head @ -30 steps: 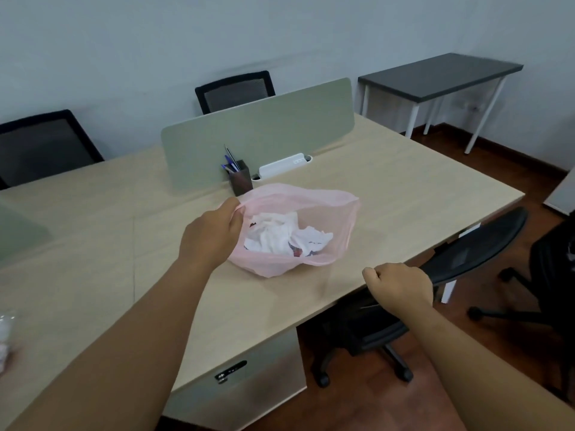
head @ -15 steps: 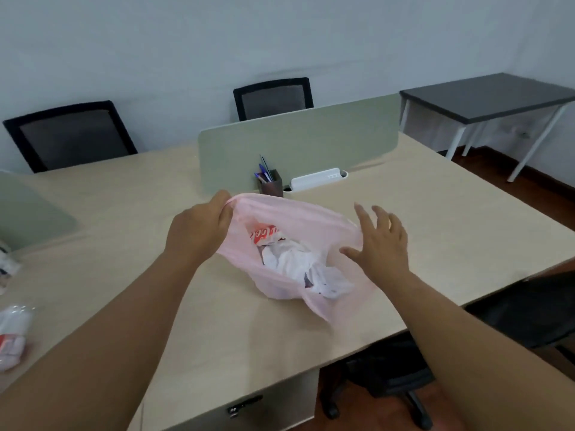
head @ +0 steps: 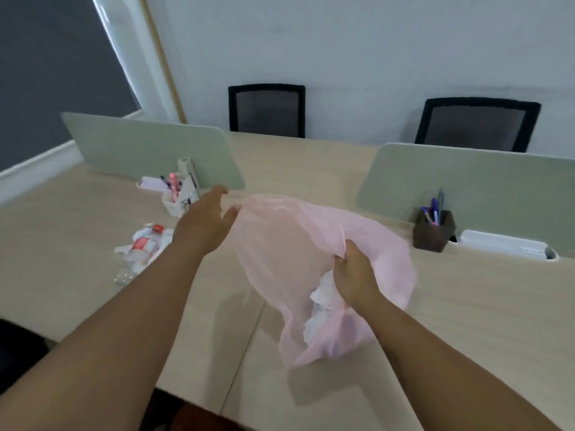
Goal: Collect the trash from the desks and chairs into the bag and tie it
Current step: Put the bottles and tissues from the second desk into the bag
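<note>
Done so far: we see crumpled white paper (head: 323, 297) already inside the pink bag (head: 295, 253), showing through its thin film.
Not yet done: a crushed bottle (head: 143, 244) with a red label lies among pale wrappers on the desk (head: 62, 275), left of the bag; the bag's mouth is untied.
Right hand (head: 354, 278): its curled fingers pinch a fold of the bag's rim on the right side.
Left hand (head: 202, 225): its fingers are straight and spread, holding nothing, at the bag's far-left edge; we cannot tell whether they touch the film.
Bag relative to grip: the film billows far and left of the pinch, and the paper-filled bottom sags near it.
Bottle relative to hands: it is just left of the left wrist and well apart from the right hand.
Far chairs (head: 267, 110): only the backs show, so we cannot judge their seats.
</note>
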Motion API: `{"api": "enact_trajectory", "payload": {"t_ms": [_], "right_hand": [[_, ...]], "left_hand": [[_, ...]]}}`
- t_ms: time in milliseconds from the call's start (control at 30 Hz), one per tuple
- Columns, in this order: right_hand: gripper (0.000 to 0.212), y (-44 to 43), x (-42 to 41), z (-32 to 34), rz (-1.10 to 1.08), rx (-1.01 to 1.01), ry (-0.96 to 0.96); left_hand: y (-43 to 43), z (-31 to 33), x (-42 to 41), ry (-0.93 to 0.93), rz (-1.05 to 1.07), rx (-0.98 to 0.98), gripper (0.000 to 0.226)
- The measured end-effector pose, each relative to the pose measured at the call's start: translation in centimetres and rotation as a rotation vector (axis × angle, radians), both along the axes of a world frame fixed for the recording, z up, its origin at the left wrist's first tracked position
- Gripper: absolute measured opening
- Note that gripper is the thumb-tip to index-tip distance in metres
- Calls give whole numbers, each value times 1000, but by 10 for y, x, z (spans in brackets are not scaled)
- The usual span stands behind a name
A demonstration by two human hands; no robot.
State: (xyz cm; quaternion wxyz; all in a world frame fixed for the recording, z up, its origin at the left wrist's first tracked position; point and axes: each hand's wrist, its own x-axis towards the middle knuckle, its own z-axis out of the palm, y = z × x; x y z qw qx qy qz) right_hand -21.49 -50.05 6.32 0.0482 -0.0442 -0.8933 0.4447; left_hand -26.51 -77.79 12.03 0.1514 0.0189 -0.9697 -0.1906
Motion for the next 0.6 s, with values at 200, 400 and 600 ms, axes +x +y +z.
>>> {"api": "enact_trajectory", "payload": {"t_ms": [200, 400, 600], "right_hand": [[16, -107, -46, -25, 123, 55, -41], [15, -166, -83, -52, 41, 115, -55], [14, -175, -102, -64, -79, 140, -56]], "left_hand": [[-124, -54, 8, -204, 290, -99, 79], [-187, -124, -8, -490, 296, -144, 94], [-199, -168, -22, -568, 272, -140, 86]]}}
